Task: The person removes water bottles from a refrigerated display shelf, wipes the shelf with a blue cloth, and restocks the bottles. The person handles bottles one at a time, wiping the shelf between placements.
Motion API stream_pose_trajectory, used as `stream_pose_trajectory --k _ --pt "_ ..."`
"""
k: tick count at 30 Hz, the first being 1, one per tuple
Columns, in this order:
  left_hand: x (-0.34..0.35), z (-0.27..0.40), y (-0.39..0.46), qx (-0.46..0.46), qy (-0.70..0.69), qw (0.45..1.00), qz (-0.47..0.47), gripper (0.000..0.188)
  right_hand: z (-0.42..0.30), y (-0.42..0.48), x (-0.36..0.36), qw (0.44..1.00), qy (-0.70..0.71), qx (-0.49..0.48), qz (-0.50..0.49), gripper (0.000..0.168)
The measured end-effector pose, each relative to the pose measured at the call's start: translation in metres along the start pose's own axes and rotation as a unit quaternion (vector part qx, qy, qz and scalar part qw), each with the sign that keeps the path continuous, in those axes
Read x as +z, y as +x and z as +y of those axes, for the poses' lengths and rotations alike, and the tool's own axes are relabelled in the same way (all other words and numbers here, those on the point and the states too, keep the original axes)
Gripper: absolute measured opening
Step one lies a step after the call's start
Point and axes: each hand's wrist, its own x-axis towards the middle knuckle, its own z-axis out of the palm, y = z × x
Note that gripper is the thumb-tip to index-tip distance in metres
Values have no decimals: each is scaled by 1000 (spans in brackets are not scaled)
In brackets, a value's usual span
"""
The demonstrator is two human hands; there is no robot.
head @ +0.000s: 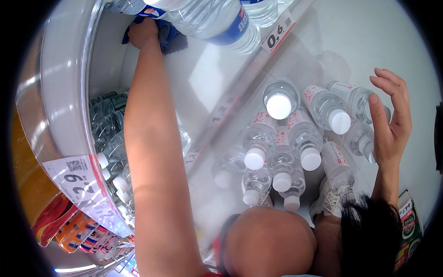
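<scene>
My left hand (142,33) presses a dark blue cloth (169,34) onto the white shelf (204,72) at its back corner. Right beside it, large clear water bottles (211,24) with blue labels lie on the same shelf. My right hand (391,117) is raised on the right with its fingers apart and slightly curled, holding nothing. Below and beside it is a group of clear plastic bottles (311,159) with white caps and red-printed labels, several of them leaning. Whether the right hand touches the nearest bottle (360,100) cannot be told.
A clear shelf edge with price tags (277,33) runs diagonally between shelf and floor bottles. At left, a curved shelf rim bears another price tag (78,183), with small bottles (110,131) behind it and drink cans (74,232) below. My knee (270,242) and a green carton (410,221) are near the bottom.
</scene>
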Motion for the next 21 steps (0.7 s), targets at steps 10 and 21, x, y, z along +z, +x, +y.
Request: stream_pose_trajectory --k 10,21 --pt "4 -52 15 198 -128 972 -12 41 -4 -3 6 999 50 -8 2 22" --pt "-39 -44 -104 162 -198 965 61 31 -4 -9 5 998 61 -11 29 20"
